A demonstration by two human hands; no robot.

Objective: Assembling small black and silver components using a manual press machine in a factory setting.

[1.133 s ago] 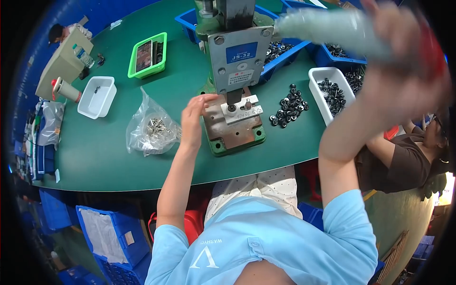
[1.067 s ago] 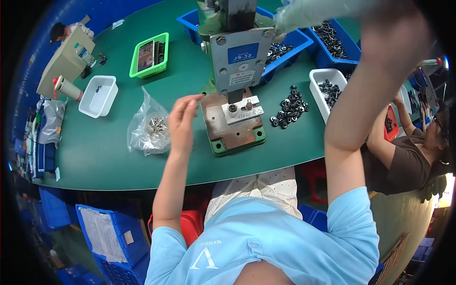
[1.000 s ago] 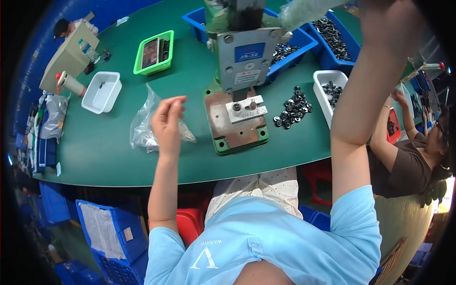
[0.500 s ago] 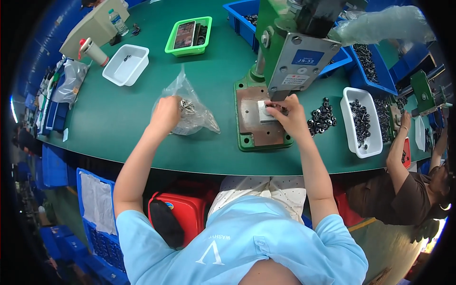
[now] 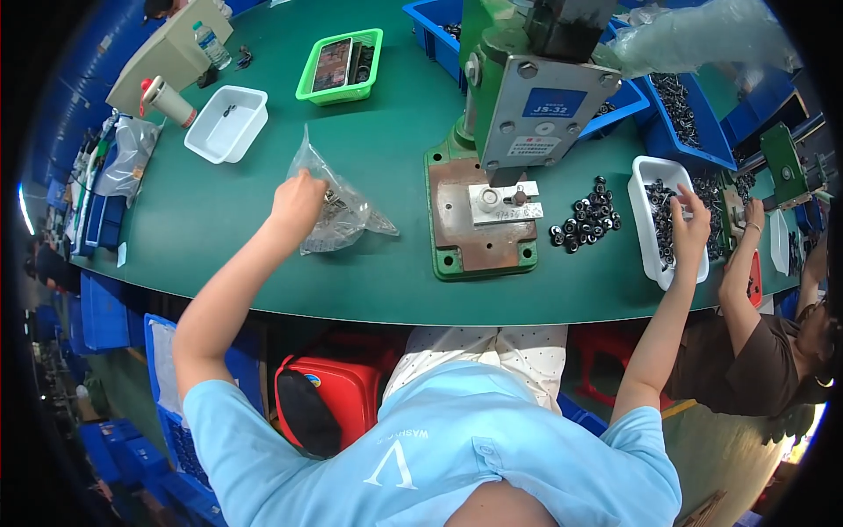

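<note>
At the clear plastic bag (image 5: 344,230) of small metal parts, my left hand (image 5: 301,206) is closed, fingers curled down at the bag's mouth; its fingertips and what they pinch are hidden. My right hand (image 5: 692,224) hovers at the white tray (image 5: 645,255) of small black-and-metal parts, fingers apart, and I see nothing in them. Between my hands stands a green bench press (image 5: 481,145). On its brown base plate lies a metal fixture block (image 5: 507,204) with a round seat and a small dark slot. Right of the press, several black round parts (image 5: 588,215) lie loose on the table.
A white tray (image 5: 227,123) and a green basket (image 5: 340,66) with a phone stand at the back left, near a bottle (image 5: 212,46) and a tumbler (image 5: 169,101). Blue bins (image 5: 689,119) of parts fill the back right. A co-worker's arm (image 5: 742,263) works at the right.
My right hand has left the fixture block under the press and moved right to the white parts tray, its fingers now spread. My left hand has shifted slightly left at the bag.
</note>
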